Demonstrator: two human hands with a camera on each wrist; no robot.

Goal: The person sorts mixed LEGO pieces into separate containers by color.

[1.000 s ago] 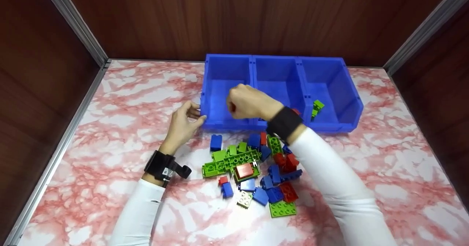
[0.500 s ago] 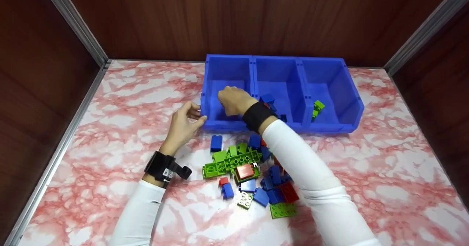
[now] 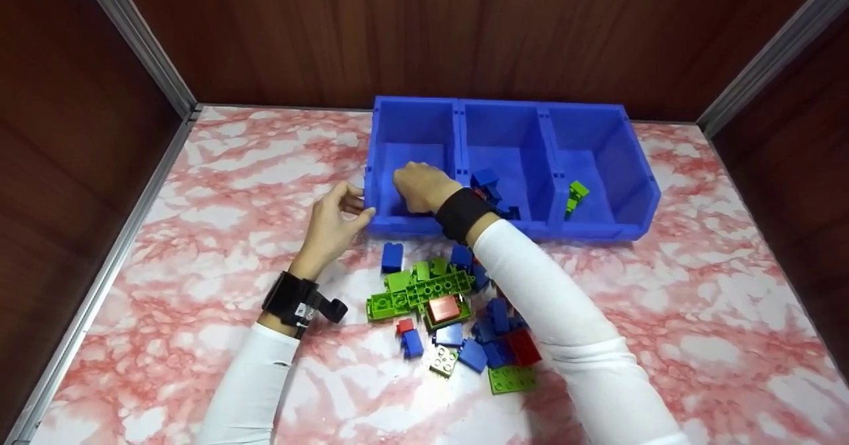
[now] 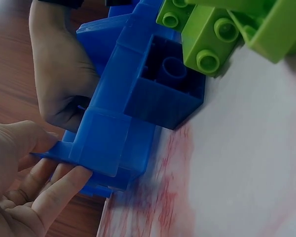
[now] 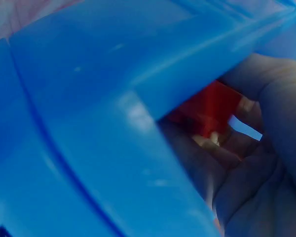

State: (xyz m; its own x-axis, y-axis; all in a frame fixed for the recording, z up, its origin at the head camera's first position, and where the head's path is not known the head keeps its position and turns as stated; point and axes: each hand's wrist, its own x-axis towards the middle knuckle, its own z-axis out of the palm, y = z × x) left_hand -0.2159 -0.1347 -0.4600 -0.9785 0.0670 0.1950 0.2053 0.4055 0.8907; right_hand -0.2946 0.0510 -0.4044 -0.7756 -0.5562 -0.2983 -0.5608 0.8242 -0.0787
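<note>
A blue three-compartment bin (image 3: 600,231) stands towards the back. My left hand (image 3: 331,226) pinches the front of its left wall between thumb and fingers, also plain in the left wrist view, where the bin wall (image 4: 106,138) sits in the grip. Inside the left compartment is my right hand (image 3: 422,186), back of the hand upward. The right wrist view has its fingers and thumb around a red toy brick (image 5: 212,108), partly hidden by the bin's edge. A single blue brick (image 3: 392,258) lies just in front of the bin, near the left hand.
Before the bin lies a pile of bricks: joined green bricks (image 3: 424,289), a red brick (image 3: 443,308), several blue bricks (image 3: 472,355) and a green plate (image 3: 511,380). Blue bricks (image 3: 486,180) lie in the middle compartment, green bricks (image 3: 576,194) in the right. Wooden walls surround the table.
My right hand has moved a little left and down into the left compartment, uncovering the bricks in the middle one. It barely moves in the last half second. My left hand stays put.
</note>
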